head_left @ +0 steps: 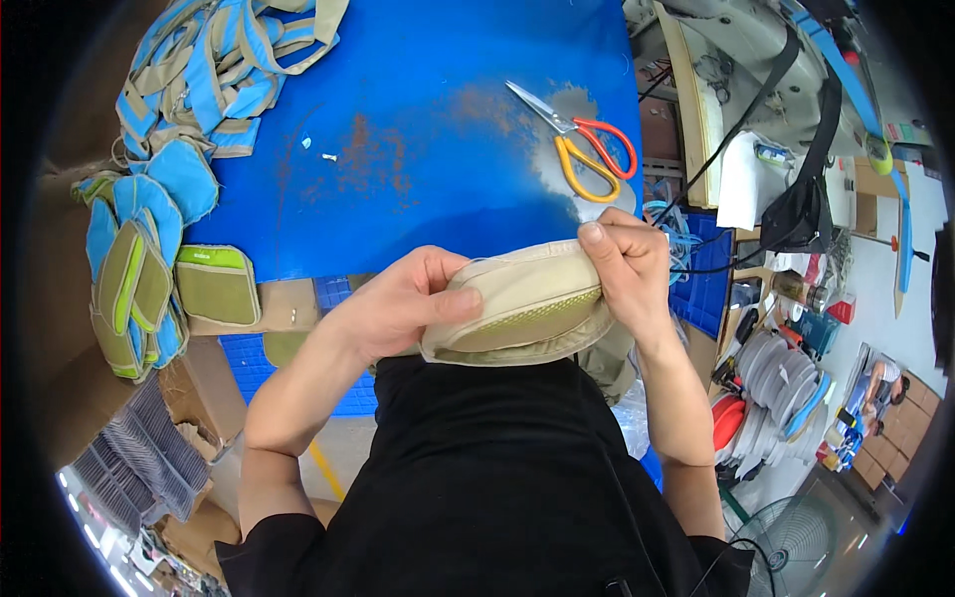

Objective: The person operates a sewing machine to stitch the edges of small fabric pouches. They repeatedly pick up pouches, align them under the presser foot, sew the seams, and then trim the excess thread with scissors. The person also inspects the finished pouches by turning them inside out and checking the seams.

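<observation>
A beige sewn fabric pouch [527, 298] with a mesh panel along its lower side is held between both hands, in front of my body at the table's near edge. My left hand [423, 298] grips its left end, thumb lying on top of the cloth. At the upper right end, my right hand [627, 264] pinches the rim between thumb and fingers. Farther off on the blue table lie scissors [577, 144] with one red and one yellow handle, blades parted and pointing to the far left. The pouch's underside is hidden.
Blue and beige straps [214, 75] are heaped at the far left of the blue table [398, 169]. Below them sit stacked blue and green fabric pieces [139, 269] and a green pouch [216, 286]. A sewing machine [766, 50] stands right; a fan [781, 557] is lower right. Another person [877, 388] sits far right.
</observation>
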